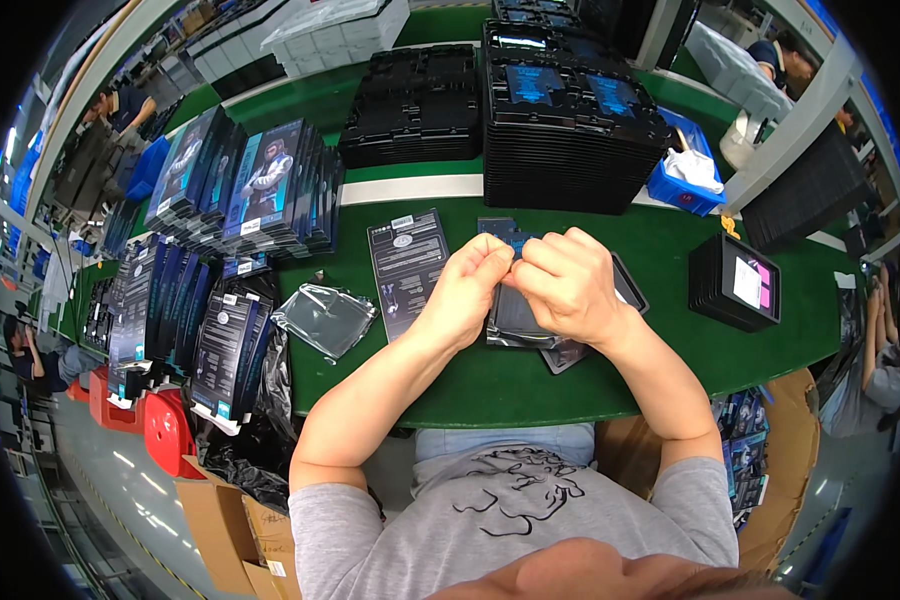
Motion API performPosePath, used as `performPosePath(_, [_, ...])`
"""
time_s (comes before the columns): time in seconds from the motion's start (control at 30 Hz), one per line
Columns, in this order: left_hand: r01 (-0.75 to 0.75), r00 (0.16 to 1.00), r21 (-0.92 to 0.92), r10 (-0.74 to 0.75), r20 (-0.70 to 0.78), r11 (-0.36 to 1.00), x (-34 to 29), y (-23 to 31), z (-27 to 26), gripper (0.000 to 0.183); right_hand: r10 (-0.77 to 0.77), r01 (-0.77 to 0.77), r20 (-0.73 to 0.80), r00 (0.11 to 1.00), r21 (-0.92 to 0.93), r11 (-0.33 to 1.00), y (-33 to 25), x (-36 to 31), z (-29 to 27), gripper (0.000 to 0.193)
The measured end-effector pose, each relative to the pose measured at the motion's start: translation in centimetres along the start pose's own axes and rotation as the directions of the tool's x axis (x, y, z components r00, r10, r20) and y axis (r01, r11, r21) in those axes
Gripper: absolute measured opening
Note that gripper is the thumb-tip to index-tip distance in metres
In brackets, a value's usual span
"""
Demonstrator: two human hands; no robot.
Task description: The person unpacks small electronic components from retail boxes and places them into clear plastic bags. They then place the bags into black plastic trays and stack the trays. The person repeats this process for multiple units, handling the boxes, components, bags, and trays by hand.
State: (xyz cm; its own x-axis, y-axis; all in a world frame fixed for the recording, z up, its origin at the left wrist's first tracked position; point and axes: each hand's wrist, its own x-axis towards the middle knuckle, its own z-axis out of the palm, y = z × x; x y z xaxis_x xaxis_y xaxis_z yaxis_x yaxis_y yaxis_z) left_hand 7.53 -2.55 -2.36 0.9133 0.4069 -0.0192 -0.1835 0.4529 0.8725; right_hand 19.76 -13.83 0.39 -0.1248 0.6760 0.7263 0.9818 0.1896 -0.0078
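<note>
My left hand (475, 278) and my right hand (573, 287) meet over the green table, fingers pinched together at the fingertips. Whatever lies between them is too small and covered to make out. Beneath my hands is a dark flat item (515, 322) with a glossy surface, partly hidden by them. A blue-and-black printed piece (497, 227) shows just beyond my fingers. At the right, the rim of a black tray (630, 284) sticks out from behind my right hand. Left of my left wrist lies a dark printed flat box (407, 262). Farther left rests a shiny clear plastic bag (327, 320).
Tall stacks of black plastic trays (575, 165) stand at the back. Piles of printed boxes (270, 190) fill the left side. At right are a blue bin (692, 190) and a small black tray stack (735, 282). Cardboard cartons (785, 450) flank me below the table edge.
</note>
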Motion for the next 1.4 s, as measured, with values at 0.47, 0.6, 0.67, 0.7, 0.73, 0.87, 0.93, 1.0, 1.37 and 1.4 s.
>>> performPosePath(0.47, [-0.116,0.993,0.196,0.109,0.044,0.974,0.3,0.1,-0.4,0.018,0.411,-0.467,0.223,0.884,0.454,0.759,0.1,-0.5,-0.2,0.019])
performPosePath(0.6, [-0.037,0.997,0.165,0.024,0.078,0.986,0.5,0.0,-1.2,0.019,0.225,-0.235,0.069,0.972,0.267,0.934,0.2,-0.4,-0.1,0.012])
performPosePath(0.67, [-0.017,0.996,0.155,0.003,0.087,0.988,0.4,0.1,-1.3,0.019,0.157,-0.154,0.002,0.988,0.214,0.965,0.1,-0.2,0.0,0.009])
performPosePath(0.7, [-0.007,0.996,0.149,-0.007,0.092,0.989,0.4,0.2,-1.2,0.019,0.122,-0.114,-0.031,0.992,0.186,0.976,0.0,-0.2,0.0,0.009])
performPosePath(0.73, [-0.006,0.996,0.141,-0.007,0.094,0.990,0.3,0.2,-1.2,0.019,0.093,-0.086,-0.034,0.995,0.155,0.984,0.0,-0.1,-0.1,0.007])
performPosePath(0.87, [-0.021,0.996,0.096,0.013,0.083,0.995,0.0,0.4,-0.3,0.018,0.008,-0.005,-0.047,0.999,0.062,0.998,0.1,-0.2,0.0,0.004])
performPosePath(0.93, [-0.021,0.998,0.081,0.016,0.062,0.996,-0.1,0.3,-0.1,0.017,-0.018,0.019,-0.033,0.999,0.034,0.999,0.2,-0.2,0.0,0.004])
performPosePath(1.0, [-0.005,0.999,0.079,0.003,0.032,0.997,0.0,0.0,-0.3,0.015,-0.042,0.042,0.004,0.999,0.009,0.999,0.4,-0.3,-0.1,0.004])
performPosePath(1.37, [0.068,0.995,0.030,-0.066,-0.077,0.997,0.5,-0.6,-0.2,0.016,0.019,-0.018,0.034,0.999,-0.013,1.000,0.4,0.0,-0.2,0.010])
performPosePath(1.4, [0.058,0.995,0.032,-0.056,-0.086,0.998,0.4,-0.4,0.0,0.016,0.061,-0.061,0.042,0.997,0.010,0.998,0.4,0.1,-0.3,0.011])
